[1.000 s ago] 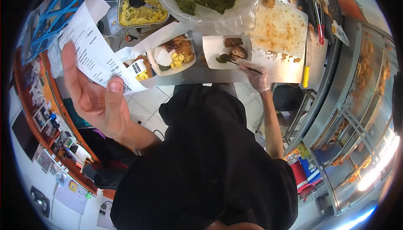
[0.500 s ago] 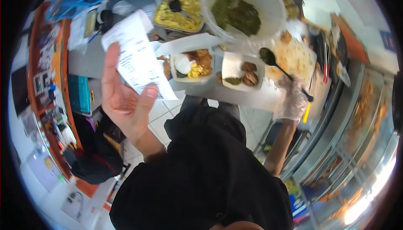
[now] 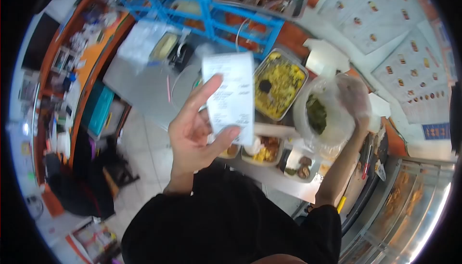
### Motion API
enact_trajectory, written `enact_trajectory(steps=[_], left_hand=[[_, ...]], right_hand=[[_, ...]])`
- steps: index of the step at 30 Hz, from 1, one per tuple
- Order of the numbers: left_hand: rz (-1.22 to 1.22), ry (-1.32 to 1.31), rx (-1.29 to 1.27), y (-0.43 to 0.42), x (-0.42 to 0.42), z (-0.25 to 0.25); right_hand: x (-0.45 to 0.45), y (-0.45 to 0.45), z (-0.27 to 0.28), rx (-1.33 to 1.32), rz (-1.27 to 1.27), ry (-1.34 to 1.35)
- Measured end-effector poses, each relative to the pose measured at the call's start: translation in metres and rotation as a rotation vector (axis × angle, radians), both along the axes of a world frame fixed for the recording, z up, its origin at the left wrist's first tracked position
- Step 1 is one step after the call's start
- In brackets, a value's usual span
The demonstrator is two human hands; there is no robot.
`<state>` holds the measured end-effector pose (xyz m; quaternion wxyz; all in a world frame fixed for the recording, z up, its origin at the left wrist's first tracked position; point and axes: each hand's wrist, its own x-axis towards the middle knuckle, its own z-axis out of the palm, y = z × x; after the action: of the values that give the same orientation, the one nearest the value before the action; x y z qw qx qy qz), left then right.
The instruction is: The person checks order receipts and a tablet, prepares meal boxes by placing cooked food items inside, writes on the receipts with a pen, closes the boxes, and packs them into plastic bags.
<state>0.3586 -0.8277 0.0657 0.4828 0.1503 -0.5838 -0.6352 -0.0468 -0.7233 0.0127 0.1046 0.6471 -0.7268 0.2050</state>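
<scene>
Kitchen counter: Grey metal counter (image 3: 139, 88) crosses a narrow food-serving room, with printed picture sheets (image 3: 368, 11) on the wall and a blue open-frame rack (image 3: 208, 16) along its far edge.
Receipt handling: White printed paper receipt (image 3: 231, 98) looks almost weightless and limp, quick to bend, crease or tear, and liable to soften if wet; it is best pinched lightly by a side edge, clear of the print.
Tub handling: Round tub lined with clear plastic (image 3: 338, 119) seems the heavier, its loose liner thin and slippery; a firm hold would suit the rim, with liner and wall taken together.
Receipt position: Aloft before the worker's left palm, its lower end above the counter's near edge.
Tub position: Toward the counter's right end, dark green leafy food (image 3: 316, 113) inside, directly beneath the right hand.
Left hand: Bare left hand (image 3: 190, 141) grasps the receipt, thumb across its lower corner and a finger at its left side.
Right hand: Blurred right hand (image 3: 354, 95), apparently gloved in clear plastic, reaches over the tub's rim; whether it grips anything cannot be told.
Nearby: Rectangular metal tray (image 3: 267, 115) of yellow food sits beside the tub; white open box (image 3: 291, 157) with brown pieces lies by the near edge.
</scene>
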Motion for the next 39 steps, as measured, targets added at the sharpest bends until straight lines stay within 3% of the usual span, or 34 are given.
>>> enact_trajectory(steps=[2, 4, 7, 9, 11, 13, 16, 19, 22, 25, 27, 29, 31, 33, 35, 36, 37, 38, 39], left_hand=[[-0.009, -0.012, 0.023, -0.031, 0.009, -0.003], [-0.024, -0.029, 0.046, -0.056, 0.018, -0.003], [0.047, -0.215, -0.12, -0.084, 0.029, -0.003], [0.075, -0.147, -0.061, -0.09, 0.02, -0.008], [0.108, -0.248, -0.275, -0.122, 0.025, -0.03], [0.102, -0.357, -0.371, -0.115, 0.0, -0.008], [-0.073, -0.263, -0.302, -0.141, -0.019, -0.04], [-0.034, -0.213, -0.427, -0.119, -0.033, -0.018], [-0.064, -0.191, -0.473, -0.123, -0.038, -0.019], [-0.316, -0.166, -0.184, -0.147, -0.042, -0.042], [-0.226, -0.179, -0.409, -0.142, -0.043, -0.045], [-0.33, -0.124, -0.068, -0.123, -0.043, -0.038], [-0.349, -0.172, -0.209, -0.118, -0.042, -0.041], [-0.448, -0.145, -0.078, -0.098, -0.049, -0.046], [-0.537, -0.191, -0.056, -0.076, -0.058, -0.049], [-0.574, -0.201, -0.051, -0.066, -0.064, -0.052], [-0.607, -0.212, -0.043, -0.053, -0.067, -0.056], [-0.637, -0.231, -0.039, -0.04, -0.07, -0.057], [-0.627, -0.253, -0.063, -0.026, -0.073, -0.056]], right_hand=[[0.059, -0.102, 0.064, 0.126, -0.305, -0.446], [0.051, -0.2, 0.045, -0.255, -0.005, -0.186], [0.053, -0.295, 0.032, -0.315, -0.035, -0.145], [0.074, -0.302, 0.03, -0.204, -0.18, -0.155], [0.073, -0.297, 0.026, -0.119, -0.379, -0.186], [0.058, -0.273, 0.023, -0.044, -0.557, -0.265], [0.07, -0.261, 0.036, 0.004, -0.642, -0.374], [0.072, -0.279, 0.047, -0.034, -0.718, -0.497], [0.035, -0.312, 0.036, -0.304, -0.929, -0.815], [0.049, -0.248, 0.039, -0.57, -0.821, -0.817], [0.081, -0.191, 0.048, -0.735, -0.648, -0.813], [0.114, -0.108, 0.064, -0.856, -0.566, -0.85], [0.144, -0.03, 0.064, -0.937, -0.645, -0.905], [0.169, 0.039, 0.039, -0.973, -0.858, -0.901], [0.181, 0.094, -0.037, -0.86, -1.128, -0.511], [0.202, 0.108, -0.054, -0.953, -1.211, -0.873], [0.214, 0.12, -0.076, -0.946, -1.187, -0.967], [0.226, 0.131, -0.107, -0.883, -1.129, -1.005], [0.236, 0.139, -0.129, -0.691, -1.059, -0.816]])
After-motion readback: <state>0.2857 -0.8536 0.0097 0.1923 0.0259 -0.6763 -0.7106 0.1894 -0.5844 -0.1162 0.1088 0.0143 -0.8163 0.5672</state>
